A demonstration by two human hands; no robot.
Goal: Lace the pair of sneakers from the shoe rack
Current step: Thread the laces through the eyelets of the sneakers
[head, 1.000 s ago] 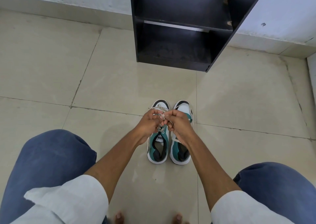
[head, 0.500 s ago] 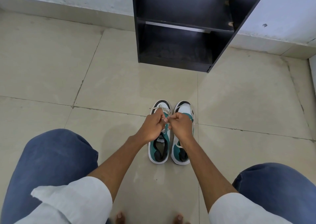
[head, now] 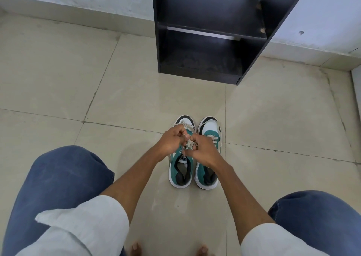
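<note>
Pale floor tiles (head: 58, 79) run out to a white wall, with the dark shoe rack (head: 205, 31) standing empty at the far side. You've got the pair of sneakers side by side on the floor in front of you, toes toward the rack: the left sneaker (head: 180, 169) and the right sneaker (head: 208, 158) nearly touching. Your left hand (head: 172, 140) and right hand (head: 203, 150) are bunched close together over the left sneaker's tongue, both pinching the whitish lace (head: 189, 143) between fingertips and thumbs. The right sneaker already shows lacing across its front, so by my reading you're finishing the left one, probably at the knot.

That lace looks soft, limp and light, so it should bend wherever you steer it; take it near the eyelets, close to the crossing, and keep tension or it may slacken. The sneaker itself seems light enough to shift if you tug hard.

Compared with a second ago, your hands have dropped nearer to you along the tongue, and the right one now sits lower than the left.
</note>
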